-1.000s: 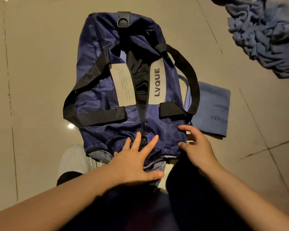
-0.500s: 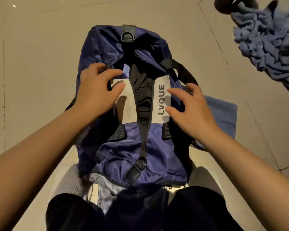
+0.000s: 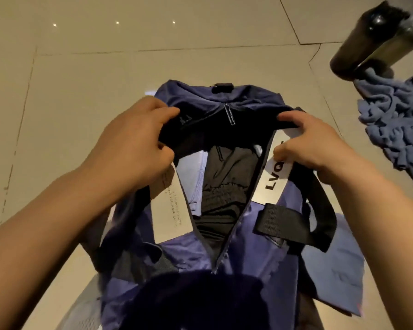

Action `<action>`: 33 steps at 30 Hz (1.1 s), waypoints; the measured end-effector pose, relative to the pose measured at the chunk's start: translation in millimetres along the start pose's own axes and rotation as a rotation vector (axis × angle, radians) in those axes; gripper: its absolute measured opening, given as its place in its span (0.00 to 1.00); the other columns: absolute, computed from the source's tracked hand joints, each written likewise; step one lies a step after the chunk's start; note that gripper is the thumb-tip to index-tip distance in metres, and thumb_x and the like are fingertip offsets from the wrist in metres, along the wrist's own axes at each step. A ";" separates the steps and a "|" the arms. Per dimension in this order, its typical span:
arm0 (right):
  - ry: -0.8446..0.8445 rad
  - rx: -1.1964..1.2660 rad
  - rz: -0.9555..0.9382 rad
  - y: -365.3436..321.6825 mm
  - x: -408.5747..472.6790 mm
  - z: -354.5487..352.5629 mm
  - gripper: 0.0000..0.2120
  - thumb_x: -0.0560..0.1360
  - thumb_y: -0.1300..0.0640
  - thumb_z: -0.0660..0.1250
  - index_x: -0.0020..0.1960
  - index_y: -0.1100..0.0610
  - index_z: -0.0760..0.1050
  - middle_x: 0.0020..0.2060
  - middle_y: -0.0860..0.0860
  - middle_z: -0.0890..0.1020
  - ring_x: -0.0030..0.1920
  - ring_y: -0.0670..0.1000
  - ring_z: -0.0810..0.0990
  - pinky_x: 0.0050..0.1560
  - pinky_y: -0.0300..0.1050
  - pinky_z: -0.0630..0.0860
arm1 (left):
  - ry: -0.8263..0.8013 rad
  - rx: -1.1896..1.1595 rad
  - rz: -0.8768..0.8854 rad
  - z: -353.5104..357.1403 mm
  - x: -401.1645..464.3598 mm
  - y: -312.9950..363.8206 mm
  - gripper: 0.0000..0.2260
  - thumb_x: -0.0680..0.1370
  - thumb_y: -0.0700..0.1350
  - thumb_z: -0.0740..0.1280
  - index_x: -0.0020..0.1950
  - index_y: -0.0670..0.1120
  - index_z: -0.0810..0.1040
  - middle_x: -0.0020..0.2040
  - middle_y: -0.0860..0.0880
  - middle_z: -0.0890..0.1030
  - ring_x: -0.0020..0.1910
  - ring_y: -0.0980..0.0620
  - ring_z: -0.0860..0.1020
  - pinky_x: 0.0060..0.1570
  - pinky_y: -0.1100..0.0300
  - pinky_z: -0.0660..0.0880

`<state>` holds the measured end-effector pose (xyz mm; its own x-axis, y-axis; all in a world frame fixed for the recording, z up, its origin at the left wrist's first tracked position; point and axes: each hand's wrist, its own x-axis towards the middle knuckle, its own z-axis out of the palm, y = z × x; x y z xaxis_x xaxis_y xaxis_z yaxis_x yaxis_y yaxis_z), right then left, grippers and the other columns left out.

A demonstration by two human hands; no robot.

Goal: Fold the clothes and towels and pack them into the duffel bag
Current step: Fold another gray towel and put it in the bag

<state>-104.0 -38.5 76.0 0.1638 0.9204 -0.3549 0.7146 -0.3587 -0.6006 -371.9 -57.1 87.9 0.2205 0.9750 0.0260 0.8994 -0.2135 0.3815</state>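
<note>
A navy duffel bag [image 3: 248, 253] lies on the tiled floor [image 3: 81, 79] with its long axis running from 6 o'clock, at the person's knees, to 12 o'clock, its zipper mouth spread into a wide V that opens toward the far end. Both hands work at that far end: the left hand [image 3: 131, 148] grips the left lip and its black strap at about 10 o'clock from the opening, and the right hand [image 3: 310, 144] pinches the right lip beside the white label at about 2 o'clock, the two held well apart. Folded black clothes [image 3: 224, 182] and a pale blue piece [image 3: 191, 175] lie inside. A folded blue towel [image 3: 332, 270] sits at 4 o'clock, partly under the bag and nearer the right hand, probably the next item in; a crumpled blue towel [image 3: 396, 129] waits unfolded at 2 o'clock, near a dark cylinder [image 3: 367, 34]. Half a second earlier both hands rested on the white labels over a narrower slit; they have since slid toward the far end and drawn the mouth much wider.
</note>
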 end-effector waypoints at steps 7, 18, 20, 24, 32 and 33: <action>-0.136 -0.295 0.108 27.8 55.2 12.2 0.36 0.67 0.65 0.70 0.72 0.47 0.66 0.67 0.58 0.71 0.58 0.60 0.76 0.51 0.48 0.76 | -0.319 0.093 0.077 60.1 30.5 -27.2 0.32 0.75 0.56 0.61 0.77 0.43 0.62 0.73 0.45 0.67 0.72 0.45 0.64 0.69 0.55 0.60; -0.153 -0.236 -0.170 69.6 28.7 5.5 0.31 0.74 0.58 0.70 0.73 0.42 0.63 0.68 0.54 0.64 0.61 0.54 0.72 0.57 0.38 0.69 | -0.149 0.068 0.020 64.6 18.1 -18.9 0.26 0.77 0.51 0.67 0.73 0.43 0.69 0.73 0.41 0.65 0.71 0.39 0.65 0.66 0.43 0.67; -0.008 0.106 -0.204 79.5 2.3 2.6 0.22 0.75 0.55 0.70 0.65 0.38 0.70 0.65 0.50 0.68 0.57 0.46 0.74 0.55 0.31 0.70 | 0.005 0.083 0.110 64.3 2.8 2.3 0.24 0.73 0.53 0.66 0.65 0.40 0.76 0.67 0.38 0.72 0.65 0.36 0.70 0.59 0.39 0.71; 0.336 0.341 0.082 134.4 -53.5 7.6 0.16 0.77 0.52 0.68 0.62 0.39 0.72 0.63 0.49 0.73 0.60 0.49 0.75 0.57 0.45 0.74 | 0.003 -0.100 0.316 80.9 -37.8 70.8 0.18 0.75 0.52 0.64 0.60 0.44 0.79 0.63 0.42 0.75 0.63 0.41 0.73 0.58 0.44 0.70; 0.231 0.154 0.735 225.5 -126.2 27.6 0.39 0.68 0.46 0.75 0.72 0.56 0.62 0.61 0.55 0.75 0.58 0.60 0.77 0.56 0.56 0.76 | -0.204 -0.216 0.538 123.6 -81.0 135.0 0.13 0.75 0.49 0.64 0.56 0.47 0.81 0.61 0.46 0.78 0.59 0.44 0.76 0.52 0.50 0.70; 0.218 0.171 0.756 226.3 -125.8 27.8 0.36 0.68 0.47 0.76 0.70 0.56 0.64 0.59 0.54 0.76 0.56 0.59 0.77 0.55 0.56 0.76 | -0.208 -0.211 0.549 126.5 -82.0 140.0 0.12 0.75 0.48 0.65 0.56 0.47 0.81 0.60 0.47 0.78 0.58 0.44 0.77 0.51 0.51 0.70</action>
<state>18.2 -239.9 -35.2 0.7029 0.4225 -0.5722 0.2464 -0.8993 -0.3613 -216.2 -174.6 22.3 0.7177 0.6894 0.0979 0.5444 -0.6432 0.5385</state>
